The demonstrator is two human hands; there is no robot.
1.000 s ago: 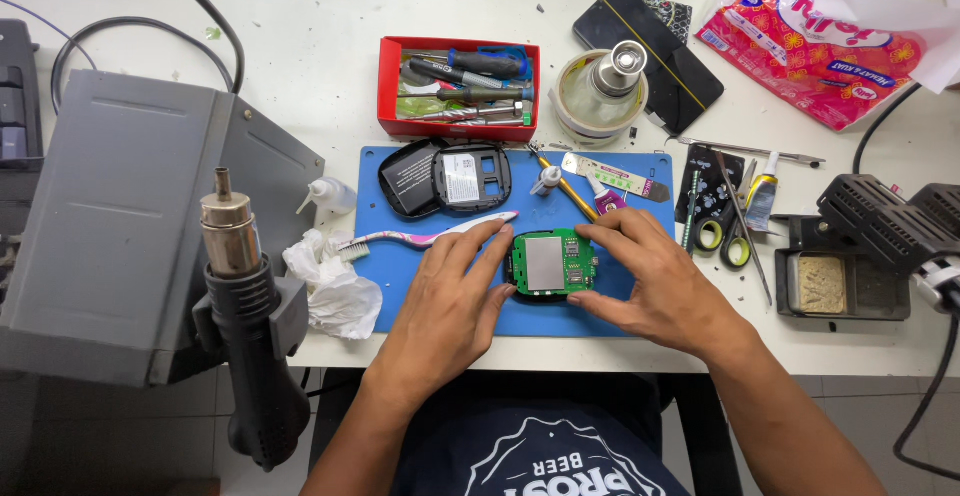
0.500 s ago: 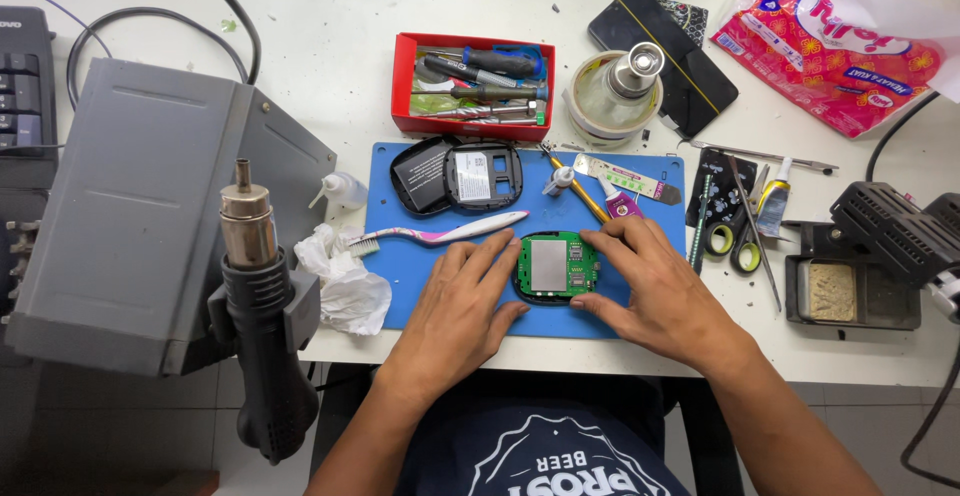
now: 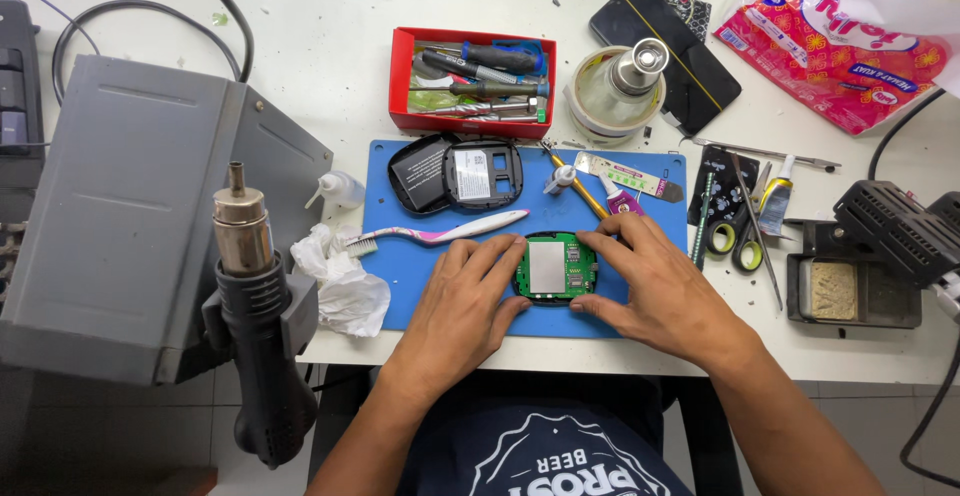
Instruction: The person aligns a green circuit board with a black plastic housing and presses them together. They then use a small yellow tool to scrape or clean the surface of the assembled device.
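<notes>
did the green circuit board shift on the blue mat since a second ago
No. The green circuit board sits just below the toothbrush on the blue mat, as before.

Electronics repair workbench, hot-air gun (image 3: 245, 286), screwdrivers (image 3: 480, 81)

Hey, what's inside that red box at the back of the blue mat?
The red box holds screwdrivers and other thin hand tools piled lengthwise, some with green parts. Whatever lies beneath that pile, and the box's floor, is covered.

White desk (image 3: 300, 66), bearing blue mat (image 3: 420, 296), red tray (image 3: 405, 81) of tools, grey station (image 3: 130, 206), scissors (image 3: 735, 241), crumpled tissue (image 3: 345, 286), red-patterned bag (image 3: 830, 46).
</notes>
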